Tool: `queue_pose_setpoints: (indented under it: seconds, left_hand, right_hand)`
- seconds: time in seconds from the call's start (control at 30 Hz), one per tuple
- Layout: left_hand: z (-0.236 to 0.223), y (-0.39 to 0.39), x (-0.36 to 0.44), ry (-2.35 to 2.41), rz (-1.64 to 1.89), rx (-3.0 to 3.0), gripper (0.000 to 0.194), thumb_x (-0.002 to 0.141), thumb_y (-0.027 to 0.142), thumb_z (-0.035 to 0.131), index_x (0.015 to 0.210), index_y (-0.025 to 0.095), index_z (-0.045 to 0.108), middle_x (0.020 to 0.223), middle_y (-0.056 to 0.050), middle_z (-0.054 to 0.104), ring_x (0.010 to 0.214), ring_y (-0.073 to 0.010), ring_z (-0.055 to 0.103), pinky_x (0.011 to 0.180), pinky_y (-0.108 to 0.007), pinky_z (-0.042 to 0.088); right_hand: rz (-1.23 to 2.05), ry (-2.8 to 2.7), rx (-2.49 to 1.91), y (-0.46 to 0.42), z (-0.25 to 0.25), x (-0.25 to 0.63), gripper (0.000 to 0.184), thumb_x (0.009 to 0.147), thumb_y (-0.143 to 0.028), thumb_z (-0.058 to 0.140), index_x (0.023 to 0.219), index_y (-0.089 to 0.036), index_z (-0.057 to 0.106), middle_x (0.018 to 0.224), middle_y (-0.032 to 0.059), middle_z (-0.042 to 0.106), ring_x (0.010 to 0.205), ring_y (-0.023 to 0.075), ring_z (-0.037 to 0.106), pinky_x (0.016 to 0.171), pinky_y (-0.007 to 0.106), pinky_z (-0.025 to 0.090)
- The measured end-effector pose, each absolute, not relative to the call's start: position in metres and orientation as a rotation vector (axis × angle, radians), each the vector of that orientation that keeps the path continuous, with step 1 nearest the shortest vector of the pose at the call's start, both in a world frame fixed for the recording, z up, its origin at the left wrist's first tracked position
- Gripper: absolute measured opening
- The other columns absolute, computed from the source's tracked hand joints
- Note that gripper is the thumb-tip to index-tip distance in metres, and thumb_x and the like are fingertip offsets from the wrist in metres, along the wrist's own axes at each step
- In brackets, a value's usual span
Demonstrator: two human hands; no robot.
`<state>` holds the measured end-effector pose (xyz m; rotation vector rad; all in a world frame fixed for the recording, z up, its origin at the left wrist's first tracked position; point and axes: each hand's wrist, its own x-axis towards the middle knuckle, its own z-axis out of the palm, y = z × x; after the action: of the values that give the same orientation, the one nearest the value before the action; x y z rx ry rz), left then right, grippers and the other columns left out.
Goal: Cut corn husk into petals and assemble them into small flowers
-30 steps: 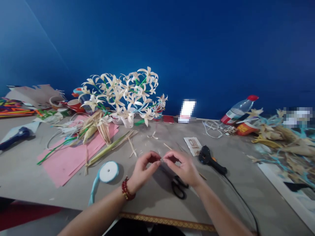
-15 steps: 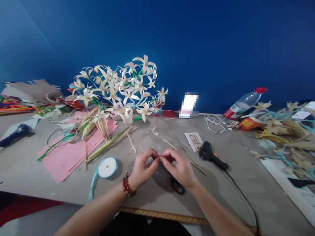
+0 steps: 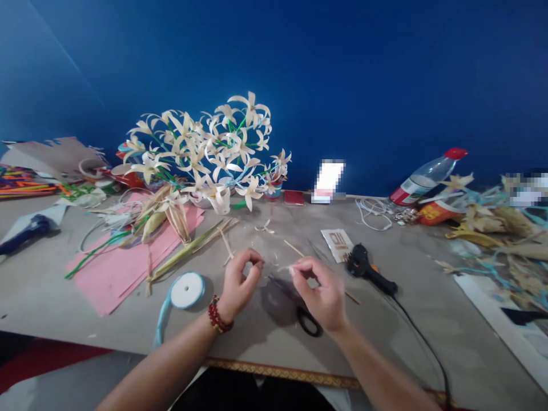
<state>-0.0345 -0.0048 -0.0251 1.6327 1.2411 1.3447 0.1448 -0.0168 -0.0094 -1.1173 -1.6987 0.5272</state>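
Note:
My left hand [image 3: 238, 285], a beaded bracelet at its wrist, hovers over the grey table with thumb and forefinger pinched. Whatever is between those fingertips is too small to make out. Across a small gap, my right hand [image 3: 322, 292] is closed on a short, thin pale strip [image 3: 284, 268] that points toward my left hand. Beneath the hands lie scissors with a black handle [image 3: 301, 321], partly covered by my right hand. A thin stick [image 3: 294, 248] passes behind that hand. Left of my left hand rests a spool of light blue ribbon [image 3: 187, 290].
A black glue gun [image 3: 363, 267] with its cord lies at right beside a patterned card [image 3: 335, 245]. Pale handmade flowers [image 3: 225, 164] stand at the back. Pink paper [image 3: 100, 284] and dried husks [image 3: 177, 220] lie left; a bottle [image 3: 422, 184] leans at back right.
My hands, whose fingertips met half a second ago, have drawn apart. The left moved left and slightly up; the right shifted a little right, with the pale strip now showing.

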Motion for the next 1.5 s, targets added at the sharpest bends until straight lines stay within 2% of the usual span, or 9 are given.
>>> queue_pose_setpoints:
  seconds: [0.13, 0.4, 0.6, 0.83, 1.13, 1.37, 1.5]
  left_hand:
    - [-0.018, -0.010, -0.029, 1.090, 1.279, 1.702, 0.010, 0.080, 0.018, 0.060, 0.086, 0.020, 0.067, 0.083, -0.006, 0.066, 0.080, -0.0215, 0.058, 0.078, -0.031, 0.041]
    - [-0.018, -0.014, -0.021, 1.138, 1.283, 1.833, 0.014, 0.080, 0.011, 0.055, 0.071, 0.021, 0.059, 0.070, -0.003, 0.060, 0.070, -0.0188, 0.054, 0.073, -0.031, 0.038]
    - [-0.025, -0.009, -0.030, 1.217, 1.314, 1.691, 0.015, 0.077, 0.011, 0.053, 0.066, 0.021, 0.057, 0.068, -0.002, 0.057, 0.069, -0.0183, 0.052, 0.070, -0.029, 0.038]
    - [-0.016, -0.014, -0.025, 1.087, 1.278, 1.885, 0.009, 0.083, 0.016, 0.055, 0.085, 0.020, 0.063, 0.082, -0.006, 0.064, 0.080, -0.0218, 0.057, 0.080, -0.034, 0.040]
    - [-0.021, -0.009, -0.028, 1.186, 1.315, 1.886, 0.015, 0.079, 0.010, 0.054, 0.072, 0.021, 0.061, 0.073, -0.004, 0.062, 0.073, -0.0203, 0.056, 0.074, -0.032, 0.040]
    - [-0.014, -0.013, -0.028, 1.112, 1.296, 1.881, 0.008, 0.084, 0.017, 0.055, 0.085, 0.020, 0.062, 0.081, -0.006, 0.065, 0.080, -0.0208, 0.058, 0.078, -0.033, 0.041]
    - [-0.013, -0.014, -0.020, 1.080, 1.326, 1.918, 0.010, 0.084, 0.016, 0.053, 0.076, 0.020, 0.058, 0.074, -0.003, 0.062, 0.073, -0.0185, 0.056, 0.075, -0.032, 0.041]
  right_hand:
    - [0.586, -1.743, -1.128, -0.017, -0.010, 0.142, 0.012, 0.090, -0.022, 0.055, 0.079, -0.022, 0.059, 0.074, 0.0009, 0.064, 0.065, 0.0136, 0.058, 0.063, 0.025, 0.048]
    - [0.531, -1.802, -1.107, -0.021, -0.013, 0.136, 0.011, 0.089, -0.019, 0.055, 0.079, -0.022, 0.059, 0.073, 0.0008, 0.064, 0.065, 0.0144, 0.059, 0.064, 0.026, 0.048]
    - [0.383, -1.684, -1.078, -0.020, -0.010, 0.143, 0.009, 0.086, -0.018, 0.057, 0.079, -0.023, 0.059, 0.074, 0.0022, 0.066, 0.067, 0.0157, 0.062, 0.064, 0.028, 0.051]
    - [0.416, -1.771, -1.062, -0.021, -0.013, 0.141, 0.008, 0.088, -0.018, 0.056, 0.082, -0.023, 0.058, 0.074, 0.0015, 0.065, 0.066, 0.0155, 0.061, 0.065, 0.028, 0.050]
    - [0.335, -1.756, -1.036, -0.021, -0.012, 0.143, 0.011, 0.086, -0.013, 0.057, 0.082, -0.024, 0.058, 0.075, 0.0017, 0.066, 0.070, 0.0164, 0.063, 0.067, 0.029, 0.051]
    - [0.334, -1.744, -1.022, -0.020, -0.013, 0.141, 0.010, 0.086, -0.013, 0.058, 0.082, -0.023, 0.058, 0.076, 0.0013, 0.066, 0.066, 0.0150, 0.062, 0.065, 0.027, 0.050]
    - [0.335, -1.772, -0.993, -0.021, -0.017, 0.136, 0.010, 0.087, -0.013, 0.058, 0.084, -0.023, 0.058, 0.075, 0.0008, 0.066, 0.068, 0.0151, 0.062, 0.065, 0.027, 0.050]
